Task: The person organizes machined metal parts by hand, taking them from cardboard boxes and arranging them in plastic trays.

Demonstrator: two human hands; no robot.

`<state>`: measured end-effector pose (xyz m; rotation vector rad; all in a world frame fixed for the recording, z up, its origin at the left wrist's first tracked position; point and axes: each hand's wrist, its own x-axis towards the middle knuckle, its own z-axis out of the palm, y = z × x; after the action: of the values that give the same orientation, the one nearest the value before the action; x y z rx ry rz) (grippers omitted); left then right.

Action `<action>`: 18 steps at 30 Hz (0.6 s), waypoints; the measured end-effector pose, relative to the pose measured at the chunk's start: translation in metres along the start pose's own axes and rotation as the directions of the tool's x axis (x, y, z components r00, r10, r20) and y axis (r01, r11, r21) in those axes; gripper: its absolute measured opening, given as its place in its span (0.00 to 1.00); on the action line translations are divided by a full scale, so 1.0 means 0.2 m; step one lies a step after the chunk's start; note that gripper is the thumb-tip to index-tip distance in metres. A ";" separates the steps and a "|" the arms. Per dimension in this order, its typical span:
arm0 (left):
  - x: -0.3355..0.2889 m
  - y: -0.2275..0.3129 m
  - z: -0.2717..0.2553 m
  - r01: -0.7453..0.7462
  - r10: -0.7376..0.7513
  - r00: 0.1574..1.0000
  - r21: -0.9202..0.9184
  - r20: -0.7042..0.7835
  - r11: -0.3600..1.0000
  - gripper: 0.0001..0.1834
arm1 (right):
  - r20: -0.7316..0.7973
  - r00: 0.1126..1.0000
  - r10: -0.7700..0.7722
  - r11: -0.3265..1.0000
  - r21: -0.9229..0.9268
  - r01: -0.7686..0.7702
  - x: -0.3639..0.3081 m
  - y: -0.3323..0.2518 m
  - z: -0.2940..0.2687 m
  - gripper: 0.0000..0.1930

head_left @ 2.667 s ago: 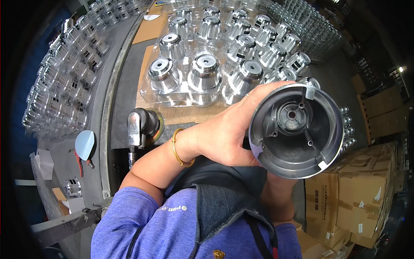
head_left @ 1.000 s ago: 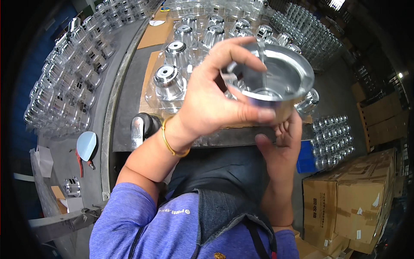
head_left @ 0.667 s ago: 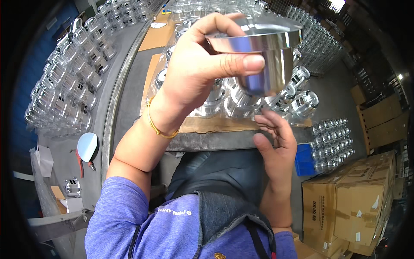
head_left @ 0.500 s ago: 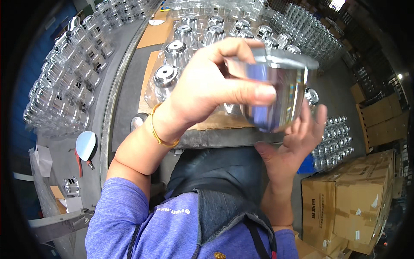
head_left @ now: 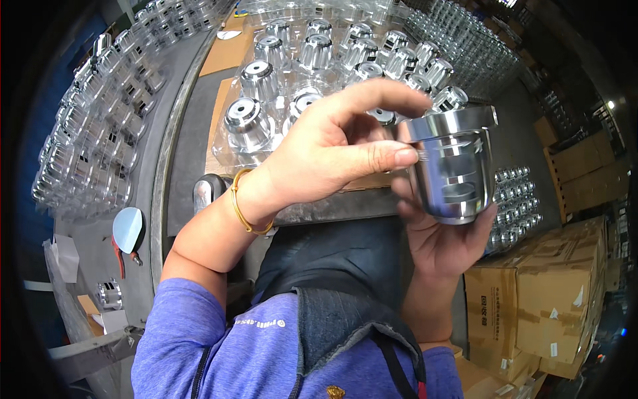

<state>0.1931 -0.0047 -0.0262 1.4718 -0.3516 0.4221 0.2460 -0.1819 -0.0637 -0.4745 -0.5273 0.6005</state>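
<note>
A shiny, mirror-like metal cup [head_left: 458, 176] with a wide rim band is held upright in front of me, to the right. My left hand [head_left: 352, 143], with a yellow bangle at the wrist, grips its left side. The thumb presses below the rim, and the index finger curves above it; the other fingertips are partly hidden. Beneath the cup, my right hand [head_left: 442, 243] is curled round its base, fingers behind and thumb at the right. Behind my left hand, several similar metal cups [head_left: 246, 123] stand upside down in a clear plastic tray [head_left: 229, 158] on the table.
Stacked clear trays of metal cups [head_left: 86, 146] line the left; another stack [head_left: 458, 40] stands far right. On the left surface lie a pale blue disc [head_left: 128, 229] and a red-handled tool [head_left: 118, 256]. Cardboard boxes [head_left: 538, 299] stand at lower right. A rounded shiny piece [head_left: 208, 191] sits near my left wrist.
The cup has moved right and slightly down, from a blurred tilt to upright. My right hand, earlier open beside it, now supports its base. My left hand has kept its grip.
</note>
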 end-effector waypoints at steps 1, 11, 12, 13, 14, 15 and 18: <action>0.00 -0.01 0.00 0.007 -0.008 1.000 0.028 0.028 1.000 0.16 | -0.002 1.000 -0.005 1.000 -0.001 0.005 0.01 0.00 -0.03 0.37; 0.00 -0.01 0.03 -0.001 0.014 0.999 0.269 -0.046 0.963 0.16 | 0.332 0.855 -0.399 0.186 -0.884 0.429 0.04 0.06 -0.06 0.43; 0.00 -0.02 0.03 -0.021 0.037 0.998 0.253 -0.060 0.967 0.17 | 0.347 0.854 -0.387 0.175 -0.882 0.438 0.04 0.05 -0.06 0.42; -0.01 -0.01 0.03 -0.019 0.036 0.998 0.251 -0.060 0.968 0.17 | 0.346 0.855 -0.386 0.175 -0.883 0.436 0.03 0.05 -0.06 0.42; -0.01 0.00 0.04 -0.023 0.049 0.996 0.296 -0.079 0.955 0.19 | 0.162 0.921 -0.355 0.458 -0.828 0.322 0.01 0.05 -0.06 0.42; -0.02 0.01 0.05 -0.027 0.064 0.993 0.340 -0.096 0.940 0.20 | -0.011 0.963 -0.268 0.699 -0.690 0.187 0.00 0.05 -0.05 0.43; 0.00 0.04 0.06 -0.034 0.069 0.996 0.443 -0.064 0.896 0.23 | -0.150 0.983 0.103 0.995 0.021 -0.101 0.00 0.00 -0.05 0.39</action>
<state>0.1886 -0.0153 -0.0179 1.8866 -0.2396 0.6311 0.2517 -0.1847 -0.0726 -0.5321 -0.3565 0.6600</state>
